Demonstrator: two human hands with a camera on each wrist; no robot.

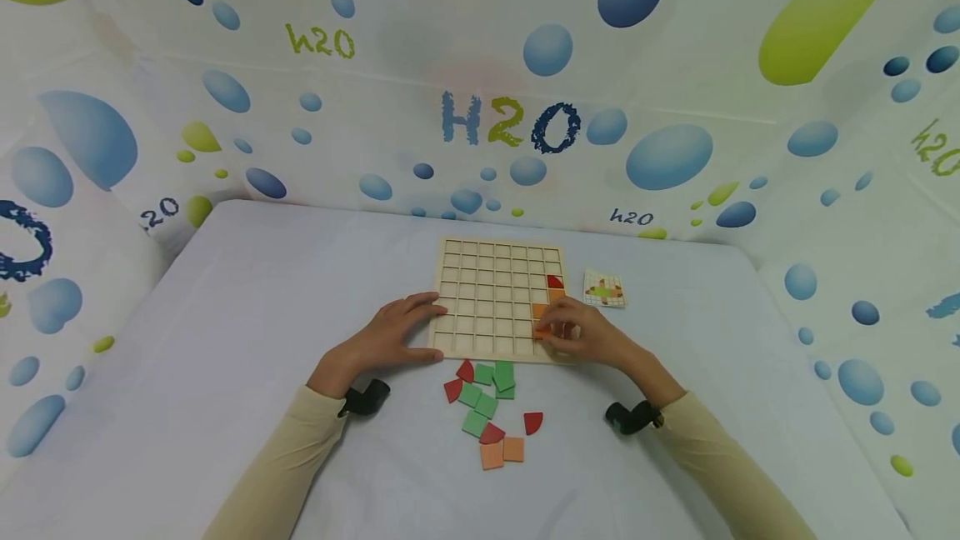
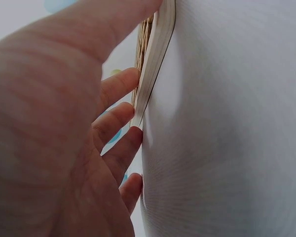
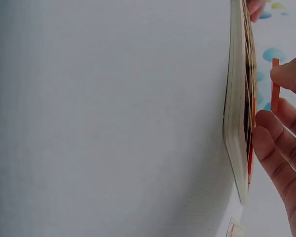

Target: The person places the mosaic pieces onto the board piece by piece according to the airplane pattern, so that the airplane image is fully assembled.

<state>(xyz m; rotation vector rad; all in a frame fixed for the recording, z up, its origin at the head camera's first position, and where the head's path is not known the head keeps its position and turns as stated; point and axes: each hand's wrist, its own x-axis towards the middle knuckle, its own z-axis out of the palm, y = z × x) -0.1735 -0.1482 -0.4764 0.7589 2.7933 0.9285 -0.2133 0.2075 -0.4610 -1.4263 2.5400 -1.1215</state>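
A wooden grid board (image 1: 480,298) lies on the table. My left hand (image 1: 393,332) touches its left edge, fingers spread and nearly straight; the left wrist view shows fingertips along the board's side. Over the board's lower right, my right hand (image 1: 588,332) pinches an orange tile (image 3: 275,86) between thumb and finger. In the right wrist view this tile stands on edge, a little above the board, while other fingertips touch the board's surface. A red quarter-round tile (image 1: 554,282) and orange tiles (image 1: 539,310) sit in squares near the right edge, partly covered by that hand.
In front of the board lie several loose green tiles (image 1: 470,394), red quarter-round tiles (image 1: 533,422) and two orange tiles (image 1: 513,449). Right of the board is a small pattern card (image 1: 603,289). A white printed sheet hangs behind the white-covered table (image 1: 300,273).
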